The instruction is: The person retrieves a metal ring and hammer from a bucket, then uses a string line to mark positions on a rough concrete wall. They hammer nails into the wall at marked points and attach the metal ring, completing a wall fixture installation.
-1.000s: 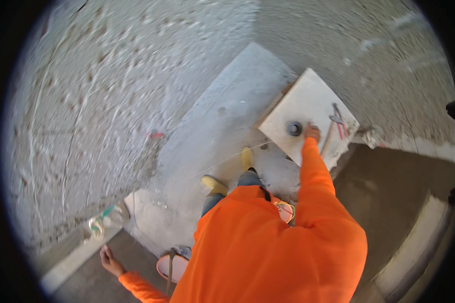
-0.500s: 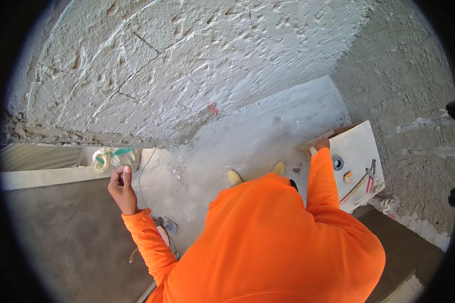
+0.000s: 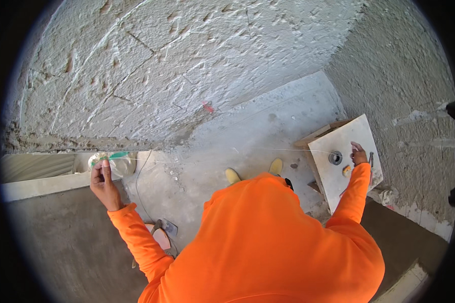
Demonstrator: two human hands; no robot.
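Note:
My left hand (image 3: 106,188) is raised at the left with thumb and finger pinched on a thin white string (image 3: 283,149). From there the string runs across above the floor, faint in the middle, to my right hand (image 3: 359,154). My right hand has bent fingers and seems to pinch the string, though its grip is small to see. It is over a pale board-topped box (image 3: 322,171). On the box top are a grey ring-shaped piece (image 3: 335,158), a small yellow-orange item (image 3: 347,170) and a hand tool (image 3: 371,160), partly hidden by my sleeve.
A rough plastered wall (image 3: 187,65) rises ahead, meeting another wall (image 3: 399,91) at the right. A white sack with green tape (image 3: 120,164) lies beyond my left hand. A trowel-like tool (image 3: 169,227) and a cable (image 3: 138,187) lie on the floor. My yellow boots (image 3: 232,175) stand mid-floor.
My hands have spread farther apart. The left has moved left with the string; the right has left the box's far left edge and moved right, over its top.

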